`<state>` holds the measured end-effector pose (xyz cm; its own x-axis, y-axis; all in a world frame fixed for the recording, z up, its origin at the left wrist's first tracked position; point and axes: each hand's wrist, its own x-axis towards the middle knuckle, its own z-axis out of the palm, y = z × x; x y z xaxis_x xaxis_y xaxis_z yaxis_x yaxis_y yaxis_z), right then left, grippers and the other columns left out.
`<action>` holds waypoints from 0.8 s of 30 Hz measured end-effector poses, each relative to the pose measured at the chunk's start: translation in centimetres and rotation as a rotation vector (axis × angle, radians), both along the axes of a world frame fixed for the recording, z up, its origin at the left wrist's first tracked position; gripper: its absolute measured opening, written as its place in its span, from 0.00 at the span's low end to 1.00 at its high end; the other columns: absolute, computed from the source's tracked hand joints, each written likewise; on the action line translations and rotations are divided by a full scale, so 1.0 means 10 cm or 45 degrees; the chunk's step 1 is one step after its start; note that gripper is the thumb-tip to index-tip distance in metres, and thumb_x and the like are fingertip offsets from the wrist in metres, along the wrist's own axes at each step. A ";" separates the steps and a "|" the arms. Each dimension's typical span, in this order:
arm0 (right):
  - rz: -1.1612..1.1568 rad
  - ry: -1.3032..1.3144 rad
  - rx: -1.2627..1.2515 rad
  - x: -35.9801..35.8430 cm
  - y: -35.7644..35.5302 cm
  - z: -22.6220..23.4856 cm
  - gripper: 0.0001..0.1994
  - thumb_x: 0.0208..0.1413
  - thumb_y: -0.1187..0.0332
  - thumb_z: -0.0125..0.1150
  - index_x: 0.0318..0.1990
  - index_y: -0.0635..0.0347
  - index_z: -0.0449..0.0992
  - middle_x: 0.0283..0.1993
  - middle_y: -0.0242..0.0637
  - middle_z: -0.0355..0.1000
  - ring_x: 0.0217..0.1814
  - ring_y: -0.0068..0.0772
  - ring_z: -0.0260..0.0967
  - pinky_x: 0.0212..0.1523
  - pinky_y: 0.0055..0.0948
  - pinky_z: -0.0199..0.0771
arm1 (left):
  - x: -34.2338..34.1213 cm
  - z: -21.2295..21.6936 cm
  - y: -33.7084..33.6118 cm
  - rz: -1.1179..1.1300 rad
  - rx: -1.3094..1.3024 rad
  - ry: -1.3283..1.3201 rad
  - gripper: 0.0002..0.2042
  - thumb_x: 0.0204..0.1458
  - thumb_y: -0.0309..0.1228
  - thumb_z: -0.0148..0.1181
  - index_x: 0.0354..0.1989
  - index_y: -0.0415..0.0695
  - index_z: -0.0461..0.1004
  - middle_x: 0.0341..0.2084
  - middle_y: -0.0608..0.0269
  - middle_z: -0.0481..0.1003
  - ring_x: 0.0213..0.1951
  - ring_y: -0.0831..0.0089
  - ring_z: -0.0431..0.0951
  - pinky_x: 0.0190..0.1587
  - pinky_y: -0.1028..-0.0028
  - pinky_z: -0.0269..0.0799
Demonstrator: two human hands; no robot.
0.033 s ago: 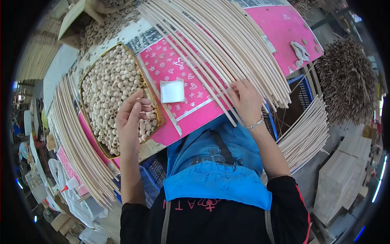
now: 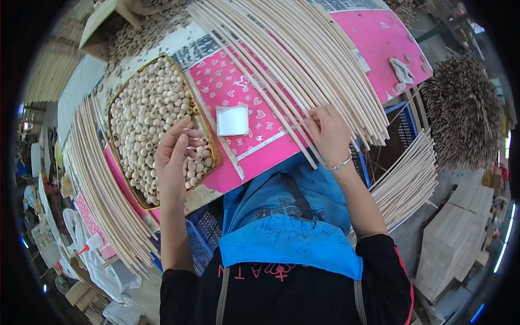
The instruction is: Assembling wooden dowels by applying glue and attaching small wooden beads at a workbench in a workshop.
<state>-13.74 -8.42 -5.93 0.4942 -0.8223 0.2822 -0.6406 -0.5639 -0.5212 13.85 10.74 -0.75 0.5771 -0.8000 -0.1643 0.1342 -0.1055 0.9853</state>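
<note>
Beads: wooden beads [image 2: 146, 116] fill a tray [image 2: 213, 147], centre left of the frame.
Left hand [image 2: 172, 162]: over the tray's lower edge, grip narrow, fingertips pinched; I cannot tell if a bead is held.
Right hand [image 2: 330, 135]: fingers pressed flat on the wooden dowels [image 2: 303, 59], centre right, clasping none.
White pad [image 2: 233, 120]: between the hands, on the pink worktop [image 2: 379, 43].
Risk: nudged dowels may roll off the worktop.
</note>
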 end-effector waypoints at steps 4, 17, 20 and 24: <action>0.026 -0.016 0.063 0.21 0.07 0.05 0.06 0.53 0.67 0.66 0.34 0.58 0.78 0.34 0.39 0.73 0.37 0.42 0.74 0.35 0.39 0.73 | 0.12 0.01 0.08 0.010 0.005 -0.089 0.17 0.65 0.29 0.52 0.60 0.40 0.72 0.40 0.65 0.79 0.38 0.84 0.75 0.38 0.83 0.69; -0.019 -0.158 0.287 0.16 -0.23 -0.25 0.09 0.61 0.69 0.60 0.43 0.65 0.74 0.32 0.38 0.75 0.31 0.33 0.73 0.32 0.32 0.73 | 0.39 -0.20 -0.21 -0.150 0.360 -1.463 0.09 0.48 0.27 0.64 0.39 0.48 0.78 0.35 0.63 0.76 0.39 0.62 0.78 0.41 0.64 0.74; 0.028 -0.462 0.746 0.25 -0.22 0.01 0.12 0.65 0.68 0.58 0.49 0.68 0.73 0.32 0.28 0.72 0.31 0.16 0.67 0.30 0.19 0.68 | 0.48 -0.34 -0.36 -0.143 0.353 -1.708 0.11 0.46 0.24 0.65 0.40 0.47 0.77 0.37 0.63 0.73 0.43 0.62 0.76 0.43 0.65 0.73; 0.160 -0.889 0.725 0.54 -0.03 0.65 0.11 0.66 0.68 0.57 0.50 0.66 0.73 0.32 0.24 0.68 0.29 0.12 0.61 0.29 0.15 0.64 | 0.50 -0.52 -0.55 -0.081 0.394 -1.932 0.04 0.46 0.23 0.60 0.31 0.45 0.76 0.34 0.60 0.72 0.41 0.63 0.77 0.43 0.66 0.73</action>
